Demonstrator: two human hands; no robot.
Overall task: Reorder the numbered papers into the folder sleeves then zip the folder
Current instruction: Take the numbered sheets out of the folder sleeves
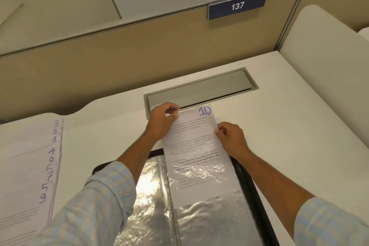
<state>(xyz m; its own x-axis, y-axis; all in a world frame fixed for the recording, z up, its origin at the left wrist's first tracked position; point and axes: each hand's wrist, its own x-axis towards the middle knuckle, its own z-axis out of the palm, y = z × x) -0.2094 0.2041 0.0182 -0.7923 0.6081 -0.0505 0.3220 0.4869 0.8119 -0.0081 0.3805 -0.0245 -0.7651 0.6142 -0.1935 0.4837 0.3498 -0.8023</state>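
Two cuffs (107, 181) flank one open folder (252, 182). One paper 10 (191, 146) sits half inside the right-side sleeve (209, 221), its top jutting past the folder's far rim. Left hand (161, 122) pinches its top-left corner; right hand (231, 138) pinches its right edge. Nine numbered corners show on the stack (30, 166) at left. Bare desk (289, 126) lies to the right.

Folder (249, 187) and fanned papers (30, 166) partly beyond the frame edges.
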